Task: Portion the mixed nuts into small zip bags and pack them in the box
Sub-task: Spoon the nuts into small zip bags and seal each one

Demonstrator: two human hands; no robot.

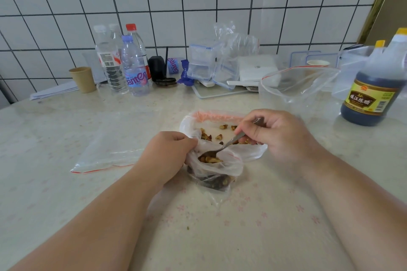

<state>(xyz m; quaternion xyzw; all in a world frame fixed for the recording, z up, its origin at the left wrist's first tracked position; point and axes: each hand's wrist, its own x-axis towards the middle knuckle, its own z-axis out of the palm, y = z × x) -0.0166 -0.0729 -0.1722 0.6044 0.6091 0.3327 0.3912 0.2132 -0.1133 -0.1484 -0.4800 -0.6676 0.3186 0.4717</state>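
The small zip bag sits on the table near the middle, partly filled with mixed nuts. The left hand pinches its rim, holding the mouth open. The right hand grips a metal spoon, its bowl over the bag's mouth. Just behind lies a white plate with more nuts. An empty zip bag lies flat to the left; a dark vinegar bottle stands far right.

Two hands, one spoon, four water bottles, two dark sauce bottles, two paper cups, three zip bags.
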